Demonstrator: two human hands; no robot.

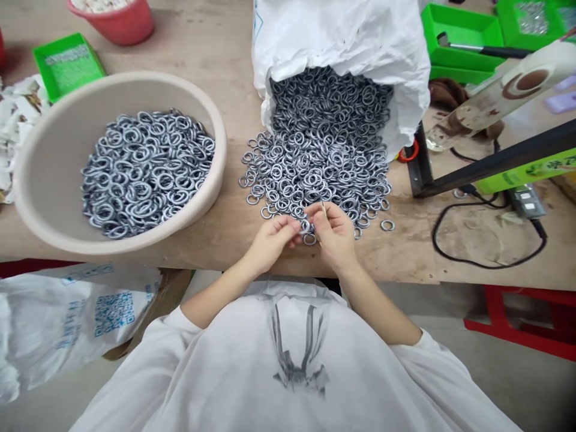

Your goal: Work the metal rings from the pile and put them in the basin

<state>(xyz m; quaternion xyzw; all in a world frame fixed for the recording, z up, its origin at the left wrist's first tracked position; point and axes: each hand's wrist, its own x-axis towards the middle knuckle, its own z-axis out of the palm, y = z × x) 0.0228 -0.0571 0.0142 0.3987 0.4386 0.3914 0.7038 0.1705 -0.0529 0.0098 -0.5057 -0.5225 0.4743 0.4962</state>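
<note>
My left hand (275, 237) is closed, with thumb and fingers pinching a small grey ring (305, 227) at the near edge of a heap of rings (310, 174). Close beside it, my right hand (333, 233) is closed on a thin, pale, blade-like tool (323, 208), which points up between thumb and forefinger. Most of that tool is hidden by the fingers, so its exact kind does not show. The heap spills from the mouth of a white sack (342, 36) lying on the table.
At left stands a large beige basin (45, 198) holding many rings. Behind it are a green tray (69, 66) and a red bowl (130, 24). To the right are a black metal frame (490, 159), a looped cable (434, 234), a clear bottle (499, 96) and green bins (463, 27).
</note>
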